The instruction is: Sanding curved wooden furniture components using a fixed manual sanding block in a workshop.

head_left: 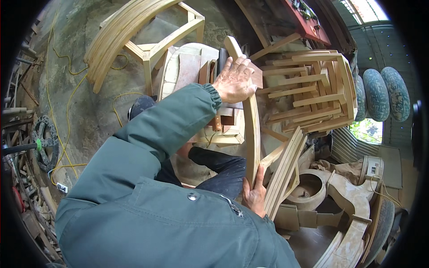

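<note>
A long curved wooden rail (251, 129), pale and smooth, stands lengthwise in front of me, its rounded far end tilting a little to the left. My left hand (234, 81) is laid over its upper part, fingers bent against the wood and the thumb on the right side. Whether anything lies beneath that palm is hidden. Lower down, my right hand (254, 194) grips the near end between thumb and fingers. Behind the rail is a low work stand (228, 136) with wooden blocks and a dark flat piece on it.
Bundled curved slats (120, 33) rest on a wooden frame (172, 38) at the far left. Stacked wooden frames (313, 89) stand on the right, near another slat bundle (286, 169). Carved wooden parts (353, 201) lie at lower right. A yellow cord (69, 120) crosses the floor.
</note>
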{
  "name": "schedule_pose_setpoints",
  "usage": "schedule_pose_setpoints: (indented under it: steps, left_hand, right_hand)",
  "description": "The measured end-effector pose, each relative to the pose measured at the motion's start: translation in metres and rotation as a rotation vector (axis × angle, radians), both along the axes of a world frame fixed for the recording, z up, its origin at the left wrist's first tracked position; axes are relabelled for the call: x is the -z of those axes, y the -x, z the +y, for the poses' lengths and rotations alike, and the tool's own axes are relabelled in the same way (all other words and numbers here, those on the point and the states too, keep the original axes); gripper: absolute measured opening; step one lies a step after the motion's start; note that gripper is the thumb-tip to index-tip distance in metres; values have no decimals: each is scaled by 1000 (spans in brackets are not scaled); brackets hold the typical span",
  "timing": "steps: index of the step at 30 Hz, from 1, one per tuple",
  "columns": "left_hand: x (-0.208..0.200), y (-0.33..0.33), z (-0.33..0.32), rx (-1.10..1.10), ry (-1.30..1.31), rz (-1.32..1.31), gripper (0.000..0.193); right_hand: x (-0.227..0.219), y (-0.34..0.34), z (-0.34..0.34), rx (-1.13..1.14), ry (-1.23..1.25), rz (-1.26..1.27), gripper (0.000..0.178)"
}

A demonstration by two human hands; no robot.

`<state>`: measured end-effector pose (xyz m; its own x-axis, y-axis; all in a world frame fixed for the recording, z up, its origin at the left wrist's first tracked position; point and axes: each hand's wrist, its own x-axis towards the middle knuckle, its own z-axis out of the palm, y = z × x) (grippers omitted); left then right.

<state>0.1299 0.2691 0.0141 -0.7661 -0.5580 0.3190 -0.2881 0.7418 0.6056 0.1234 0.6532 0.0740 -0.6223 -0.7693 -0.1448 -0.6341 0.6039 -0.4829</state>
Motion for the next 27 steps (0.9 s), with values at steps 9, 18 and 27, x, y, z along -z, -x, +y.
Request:
schedule_pose_setpoints:
  steps: [9, 18, 27]
  left_hand:
    - [10, 26, -95, 42, -35, -181, 78]
    - [-6, 29, -128, -39, -74, -379, 78]
    - [-30, -12, 33, -8, -10, -212, 79]
  right_hand:
    - [16, 27, -91, -128, 147, 69, 78]
    - [21, 30, -134, -113, 119, 5, 76]
    - [-18, -22, 23, -96, 59, 145, 83]
